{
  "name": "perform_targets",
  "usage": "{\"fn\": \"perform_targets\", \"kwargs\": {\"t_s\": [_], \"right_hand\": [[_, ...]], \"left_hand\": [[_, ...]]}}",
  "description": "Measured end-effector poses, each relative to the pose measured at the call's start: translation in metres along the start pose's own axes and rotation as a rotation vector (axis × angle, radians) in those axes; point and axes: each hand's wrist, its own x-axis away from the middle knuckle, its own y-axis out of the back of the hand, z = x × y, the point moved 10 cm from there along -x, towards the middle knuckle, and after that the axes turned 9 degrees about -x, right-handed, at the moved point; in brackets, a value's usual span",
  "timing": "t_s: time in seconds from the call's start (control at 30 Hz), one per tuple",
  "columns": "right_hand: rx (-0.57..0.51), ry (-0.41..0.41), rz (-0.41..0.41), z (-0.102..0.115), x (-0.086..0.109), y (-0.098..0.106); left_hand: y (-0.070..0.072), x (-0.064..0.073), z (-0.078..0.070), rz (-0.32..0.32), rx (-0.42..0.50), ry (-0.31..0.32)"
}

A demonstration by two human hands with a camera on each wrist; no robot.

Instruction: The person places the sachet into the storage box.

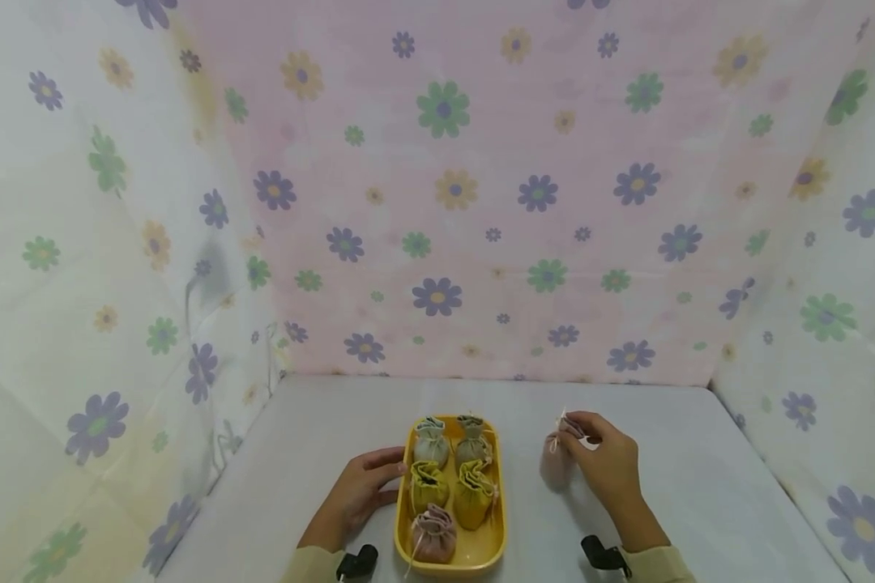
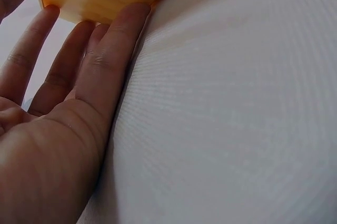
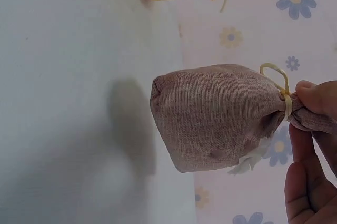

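Observation:
Pinched by its gathered neck, a mauve drawstring pouch [image 1: 557, 468] hangs from my right hand [image 1: 611, 461], to the right of the tray. The right wrist view shows the pouch [image 3: 216, 116] side-on, a pale cord tied round its neck and its shadow on the white surface. My left hand [image 1: 364, 490] touches the left side of a yellow tray [image 1: 501, 518], fingers fairly straight against its wall in the left wrist view. Inside the tray sit two grey-green pouches [image 1: 432, 447] at the back, two yellow pouches [image 1: 474, 498] in the middle and a mauve pouch [image 1: 433, 538] at front left.
A white-covered table [image 1: 700, 470] lies under everything. Flower-print cloth [image 1: 481, 243] rises behind it and on both sides. Black wrist devices [image 1: 360, 560] are worn at both cuffs.

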Motion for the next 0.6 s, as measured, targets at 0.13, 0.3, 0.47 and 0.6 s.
{"fn": "perform_targets", "kwargs": {"t_s": [0.13,0.3,0.47,0.6], "right_hand": [[-0.022,0.048,-0.009,0.014,0.000,0.004],[-0.039,0.062,-0.017,0.030,0.001,0.008],[-0.073,0.102,-0.014,0.049,0.001,0.009],[-0.105,0.149,-0.010,0.066,0.002,0.011]], "left_hand": [[0.000,0.000,0.000,-0.011,-0.002,0.003],[-0.001,0.000,0.000,-0.010,-0.001,0.002],[0.000,0.000,0.001,-0.006,-0.002,0.004],[0.000,0.000,-0.001,-0.001,0.000,-0.005]]}}
